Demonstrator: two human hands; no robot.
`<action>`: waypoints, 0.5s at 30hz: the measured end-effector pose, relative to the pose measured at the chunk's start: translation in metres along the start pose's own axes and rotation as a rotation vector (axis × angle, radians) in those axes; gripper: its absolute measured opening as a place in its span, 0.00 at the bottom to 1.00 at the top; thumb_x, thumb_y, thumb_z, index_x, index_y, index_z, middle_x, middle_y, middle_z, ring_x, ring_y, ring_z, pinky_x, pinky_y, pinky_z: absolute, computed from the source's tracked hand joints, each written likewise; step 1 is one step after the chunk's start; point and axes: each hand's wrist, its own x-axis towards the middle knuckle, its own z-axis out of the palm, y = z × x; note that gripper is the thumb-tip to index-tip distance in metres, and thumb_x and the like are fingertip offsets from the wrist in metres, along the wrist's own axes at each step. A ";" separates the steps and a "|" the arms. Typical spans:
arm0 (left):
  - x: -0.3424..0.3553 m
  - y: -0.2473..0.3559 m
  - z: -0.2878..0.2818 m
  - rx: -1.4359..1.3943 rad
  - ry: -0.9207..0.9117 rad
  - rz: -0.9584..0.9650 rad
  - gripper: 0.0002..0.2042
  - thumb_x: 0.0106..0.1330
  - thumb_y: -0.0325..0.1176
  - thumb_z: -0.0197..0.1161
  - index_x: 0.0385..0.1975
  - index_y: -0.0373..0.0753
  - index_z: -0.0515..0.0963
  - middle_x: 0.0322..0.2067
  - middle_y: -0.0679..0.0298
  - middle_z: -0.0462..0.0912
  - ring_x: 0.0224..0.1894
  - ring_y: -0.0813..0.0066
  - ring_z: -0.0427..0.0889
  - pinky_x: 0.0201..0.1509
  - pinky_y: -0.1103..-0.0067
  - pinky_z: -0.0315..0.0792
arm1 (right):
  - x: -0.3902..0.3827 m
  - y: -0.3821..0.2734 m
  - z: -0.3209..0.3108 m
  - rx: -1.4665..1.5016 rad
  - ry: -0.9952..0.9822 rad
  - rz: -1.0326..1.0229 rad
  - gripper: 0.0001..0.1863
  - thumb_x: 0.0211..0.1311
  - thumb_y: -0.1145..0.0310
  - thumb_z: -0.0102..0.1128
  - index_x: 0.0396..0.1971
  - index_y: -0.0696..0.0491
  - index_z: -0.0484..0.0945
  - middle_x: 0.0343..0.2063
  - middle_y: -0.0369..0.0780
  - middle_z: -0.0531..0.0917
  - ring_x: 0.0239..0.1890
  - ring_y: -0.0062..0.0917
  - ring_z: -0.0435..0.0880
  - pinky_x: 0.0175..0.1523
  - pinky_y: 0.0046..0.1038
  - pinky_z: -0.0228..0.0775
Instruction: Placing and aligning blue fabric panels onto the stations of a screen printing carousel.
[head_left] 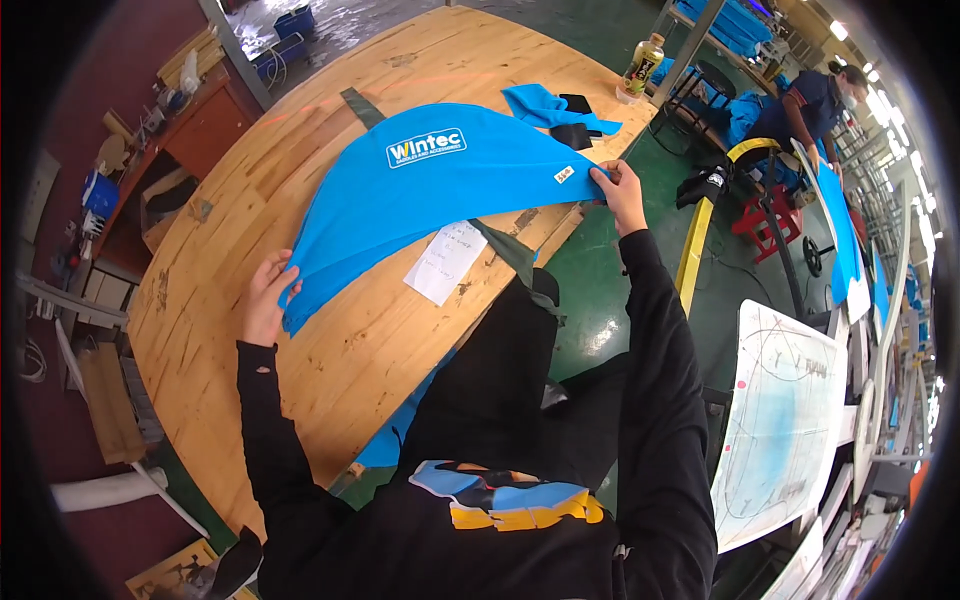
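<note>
A bright blue half-moon piece of fabric [400, 205] with a printed white-edged logo spreads over the wooden table [230, 400]. My left hand [268, 297] pinches its near left corner, fingers behind the cloth. At the opposite corner, my right hand [620, 194] grips the tip between thumb and fingers, close to a small white sticker [565, 174] on the cloth. Below the curve lies a sheet of paper with handwriting [446, 264]. A dark green strip [510, 250] passes beneath the fabric and hangs over the table's near edge.
Blue and black cloth scraps [560, 110] lie at the far right of the table, near a bottle with a yellowish label [642, 65]. A yellow metal bar [695, 250] stands to the right. Beyond it a co-worker [815, 105] handles blue material. A marked white board [780, 425] leans nearer me.
</note>
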 end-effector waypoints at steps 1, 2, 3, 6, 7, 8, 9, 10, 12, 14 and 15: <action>-0.003 0.003 0.002 -0.020 -0.052 0.058 0.14 0.64 0.28 0.60 0.49 0.39 0.71 0.43 0.67 0.76 0.38 0.82 0.74 0.41 0.84 0.69 | -0.004 -0.007 -0.001 0.041 -0.019 -0.050 0.08 0.59 0.70 0.63 0.34 0.55 0.74 0.27 0.34 0.80 0.25 0.13 0.75 0.25 0.20 0.71; -0.007 0.007 0.004 -0.055 -0.038 0.062 0.15 0.64 0.28 0.60 0.51 0.38 0.70 0.43 0.67 0.75 0.39 0.83 0.73 0.41 0.85 0.68 | -0.008 -0.016 0.000 0.056 -0.009 -0.032 0.08 0.60 0.70 0.63 0.34 0.55 0.74 0.27 0.33 0.79 0.25 0.13 0.75 0.24 0.21 0.72; -0.010 0.013 0.006 -0.074 0.002 0.041 0.16 0.65 0.27 0.59 0.52 0.38 0.69 0.44 0.67 0.75 0.40 0.84 0.73 0.41 0.86 0.67 | -0.011 -0.027 0.000 0.085 -0.036 -0.105 0.08 0.60 0.70 0.63 0.34 0.55 0.74 0.27 0.33 0.79 0.25 0.13 0.75 0.24 0.21 0.72; -0.025 0.041 0.003 -0.162 0.009 0.247 0.19 0.65 0.26 0.57 0.56 0.37 0.67 0.49 0.65 0.74 0.41 0.85 0.72 0.39 0.87 0.65 | -0.023 -0.069 -0.013 0.219 -0.017 -0.325 0.06 0.63 0.71 0.60 0.37 0.54 0.74 0.28 0.31 0.79 0.26 0.11 0.75 0.27 0.16 0.67; -0.031 0.051 0.000 -0.173 0.046 0.215 0.19 0.65 0.26 0.57 0.56 0.37 0.67 0.49 0.65 0.74 0.41 0.85 0.72 0.39 0.87 0.65 | -0.028 -0.083 -0.018 0.290 -0.059 -0.383 0.06 0.64 0.70 0.59 0.38 0.54 0.75 0.29 0.31 0.80 0.28 0.09 0.76 0.29 0.13 0.64; -0.036 0.062 -0.004 -0.218 0.074 0.282 0.20 0.66 0.26 0.56 0.58 0.37 0.65 0.52 0.63 0.72 0.42 0.85 0.71 0.39 0.87 0.64 | -0.028 -0.097 -0.022 0.363 -0.052 -0.399 0.06 0.65 0.71 0.58 0.39 0.54 0.75 0.29 0.31 0.80 0.29 0.09 0.76 0.31 0.13 0.65; -0.039 0.071 -0.008 -0.315 0.038 0.373 0.21 0.66 0.26 0.55 0.60 0.38 0.63 0.55 0.61 0.70 0.43 0.85 0.71 0.38 0.86 0.64 | -0.030 -0.107 -0.027 0.462 -0.084 -0.385 0.07 0.65 0.71 0.58 0.41 0.54 0.75 0.29 0.32 0.80 0.30 0.10 0.77 0.33 0.13 0.67; -0.039 0.080 -0.013 -0.365 0.019 0.398 0.22 0.67 0.25 0.53 0.61 0.38 0.62 0.59 0.58 0.67 0.45 0.83 0.70 0.40 0.86 0.63 | -0.028 -0.117 -0.031 0.463 -0.019 -0.335 0.07 0.64 0.71 0.58 0.41 0.53 0.74 0.28 0.32 0.80 0.29 0.10 0.77 0.31 0.14 0.68; -0.028 0.088 -0.014 -0.366 0.055 0.395 0.22 0.67 0.25 0.53 0.61 0.37 0.62 0.60 0.58 0.66 0.46 0.83 0.70 0.41 0.86 0.62 | -0.022 -0.129 -0.029 0.479 -0.032 -0.350 0.09 0.63 0.71 0.60 0.42 0.54 0.74 0.27 0.32 0.80 0.28 0.10 0.77 0.30 0.14 0.68; -0.008 0.093 -0.012 -0.443 -0.014 0.431 0.20 0.68 0.26 0.53 0.60 0.36 0.63 0.61 0.59 0.66 0.47 0.83 0.69 0.45 0.85 0.63 | -0.006 -0.133 -0.016 0.396 0.018 -0.338 0.09 0.62 0.71 0.61 0.41 0.54 0.75 0.27 0.32 0.80 0.28 0.11 0.77 0.30 0.14 0.68; 0.006 0.096 -0.009 -0.438 0.036 0.398 0.20 0.68 0.26 0.53 0.60 0.36 0.63 0.61 0.59 0.66 0.47 0.83 0.69 0.45 0.85 0.63 | 0.004 -0.135 -0.008 0.309 0.081 -0.295 0.10 0.61 0.71 0.62 0.41 0.55 0.75 0.28 0.32 0.80 0.28 0.11 0.77 0.30 0.14 0.68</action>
